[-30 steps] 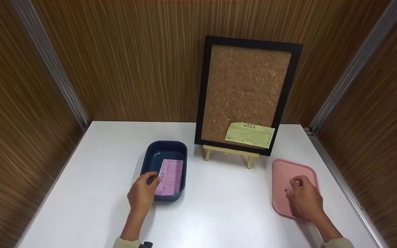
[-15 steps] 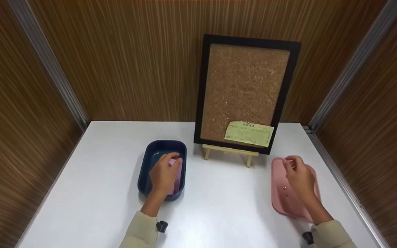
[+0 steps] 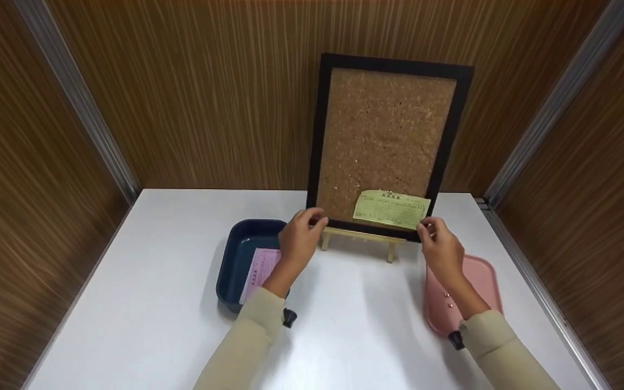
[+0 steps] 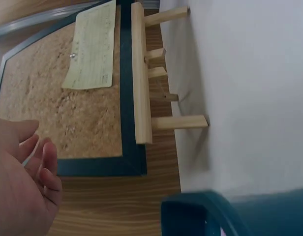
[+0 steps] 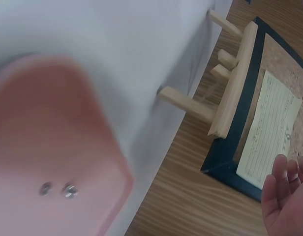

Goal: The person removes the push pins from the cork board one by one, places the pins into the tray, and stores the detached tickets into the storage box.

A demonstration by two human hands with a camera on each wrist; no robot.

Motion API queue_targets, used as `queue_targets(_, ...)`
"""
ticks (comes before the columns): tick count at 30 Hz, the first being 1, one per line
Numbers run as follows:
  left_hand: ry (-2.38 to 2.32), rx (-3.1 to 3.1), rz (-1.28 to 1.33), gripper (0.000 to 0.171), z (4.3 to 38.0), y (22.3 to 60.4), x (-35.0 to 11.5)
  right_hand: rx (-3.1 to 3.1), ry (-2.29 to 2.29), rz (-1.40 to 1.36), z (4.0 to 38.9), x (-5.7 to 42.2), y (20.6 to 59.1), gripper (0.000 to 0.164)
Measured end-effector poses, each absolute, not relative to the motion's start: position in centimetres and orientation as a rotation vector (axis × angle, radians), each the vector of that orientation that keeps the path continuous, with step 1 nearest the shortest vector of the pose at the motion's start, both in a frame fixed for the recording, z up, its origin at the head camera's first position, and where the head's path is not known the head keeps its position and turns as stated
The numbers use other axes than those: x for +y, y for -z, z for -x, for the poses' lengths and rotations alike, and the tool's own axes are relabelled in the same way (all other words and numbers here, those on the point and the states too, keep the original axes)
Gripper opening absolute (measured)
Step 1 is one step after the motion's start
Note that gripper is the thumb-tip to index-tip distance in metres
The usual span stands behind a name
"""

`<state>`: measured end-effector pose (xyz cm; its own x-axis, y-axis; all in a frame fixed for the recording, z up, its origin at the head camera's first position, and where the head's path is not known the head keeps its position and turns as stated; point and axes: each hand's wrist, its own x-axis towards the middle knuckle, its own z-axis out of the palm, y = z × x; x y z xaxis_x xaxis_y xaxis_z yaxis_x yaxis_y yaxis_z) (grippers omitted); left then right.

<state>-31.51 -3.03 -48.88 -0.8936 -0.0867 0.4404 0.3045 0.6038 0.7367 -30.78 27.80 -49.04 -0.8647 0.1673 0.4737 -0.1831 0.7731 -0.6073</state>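
A cork board in a black frame stands on a small wooden easel, with a green slip pinned low on it. My left hand is up at the frame's lower left corner, fingers relaxed and holding nothing; the left wrist view shows the hand just short of the frame. My right hand is by the lower right corner, also empty, its fingers loose below the green slip.
A dark blue tray holding a pink slip sits left of the easel. A pink tray with two small pins lies to the right. Wood-panelled walls close in the white table on three sides.
My left hand left the blue tray and the pink slip and rose to the frame's lower left corner. My right hand moved off the pink tray up to the lower right corner.
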Motion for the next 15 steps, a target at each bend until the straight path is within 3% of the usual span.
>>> queue_targets(15,1.139,-2.463,0.228,0.025,36.0,47.5,2.6,-2.392,-0.94,-0.089,34.9,24.5,48.5,0.022)
